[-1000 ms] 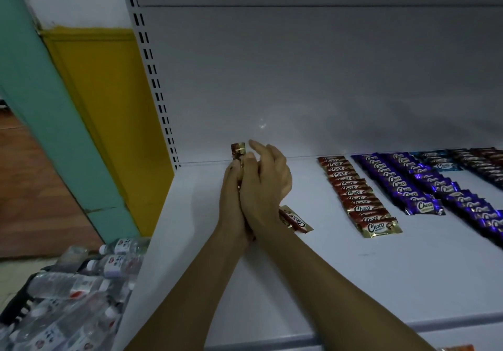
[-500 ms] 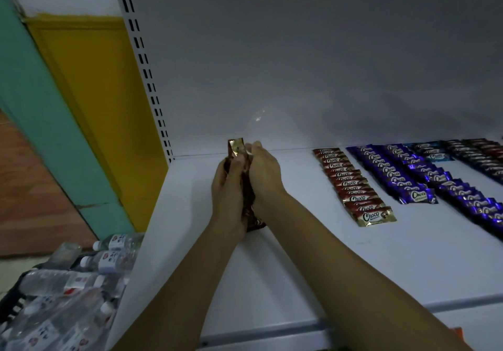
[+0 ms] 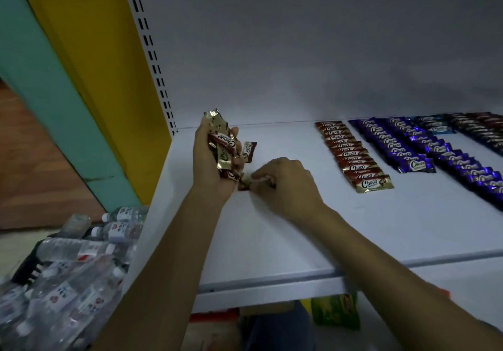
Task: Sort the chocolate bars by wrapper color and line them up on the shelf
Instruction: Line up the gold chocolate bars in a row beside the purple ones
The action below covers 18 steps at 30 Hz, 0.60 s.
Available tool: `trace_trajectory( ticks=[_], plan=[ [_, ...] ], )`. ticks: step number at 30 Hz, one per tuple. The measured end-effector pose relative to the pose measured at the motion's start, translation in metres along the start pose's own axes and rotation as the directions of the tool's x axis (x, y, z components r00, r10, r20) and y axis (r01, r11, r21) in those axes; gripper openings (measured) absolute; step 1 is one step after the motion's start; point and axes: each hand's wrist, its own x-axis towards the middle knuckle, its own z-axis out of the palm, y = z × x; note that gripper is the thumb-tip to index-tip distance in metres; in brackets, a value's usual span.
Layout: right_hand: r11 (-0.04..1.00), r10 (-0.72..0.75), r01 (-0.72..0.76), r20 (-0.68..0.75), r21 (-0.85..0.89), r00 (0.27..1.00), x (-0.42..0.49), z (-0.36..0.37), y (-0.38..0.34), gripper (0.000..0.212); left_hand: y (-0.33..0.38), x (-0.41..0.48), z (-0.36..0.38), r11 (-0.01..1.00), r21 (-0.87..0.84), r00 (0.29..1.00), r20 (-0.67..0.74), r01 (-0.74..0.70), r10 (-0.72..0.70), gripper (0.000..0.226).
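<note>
Head view: a bundle of brown-and-gold chocolate bars [image 3: 223, 146] stands upright in the left hand [image 3: 206, 171], whose fingers wrap round it, above the left part of the shelf [image 3: 272, 241]. The right hand [image 3: 288, 184] pinches a single brown bar [image 3: 243, 185] low at the shelf surface, just beside the bundle's base. Bare shelf lies between the hands and the brown row [image 3: 353, 160], and forward to the front edge [image 3: 272, 278]. Rightward lie at least two purple rows [image 3: 394, 146], one short light-blue row [image 3: 435, 128] and one dark row [image 3: 484, 124] cut by the frame. The bars overlap too closely to count.

brown-gold bars [image 3: 223, 147]: bunched, held over shelf [image 3: 272, 241] | red row [image 3: 351, 157], purple rows [image 3: 394, 146]: lined flat
</note>
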Motion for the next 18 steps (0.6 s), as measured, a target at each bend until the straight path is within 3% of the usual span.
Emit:
trace_trajectory(
  ticks=[4,7,10,12,15,18],
  plan=[
    [0.991,0.083,-0.067,-0.145,0.114,0.986,0.022,0.006,0.013,0.012,0.001,-0.001,-0.001,1.0,0.007,1.0,0.0,0.029,-0.029,0.037],
    [0.991,0.122,-0.112,-0.16,0.071,0.98,0.046,0.015,0.005,0.022,0.001,-0.003,-0.002,1.0,-0.009,0.999,-0.033,0.027,-0.027,0.026],
    [0.988,0.151,-0.154,-0.103,-0.021,0.983,0.066,0.022,-0.01,0.038,0.001,-0.004,-0.002,0.999,-0.041,0.998,-0.053,0.019,-0.021,0.035],
    [0.987,0.129,-0.133,-0.048,-0.09,0.99,0.072,0.025,-0.013,0.044,0.001,-0.003,-0.002,0.998,-0.061,0.998,-0.057,0.011,-0.015,0.042],
    [0.997,0.068,-0.071,-0.098,-0.03,0.993,0.069,0.023,-0.005,0.029,0.001,-0.002,-0.002,0.998,-0.052,0.999,-0.033,0.031,-0.033,0.05],
    [0.999,0.027,-0.029,-0.105,-0.019,0.994,0.065,0.015,0.005,0.023,-0.001,-0.001,-0.002,0.997,-0.042,0.998,-0.012,0.06,-0.06,0.043]
  ],
)
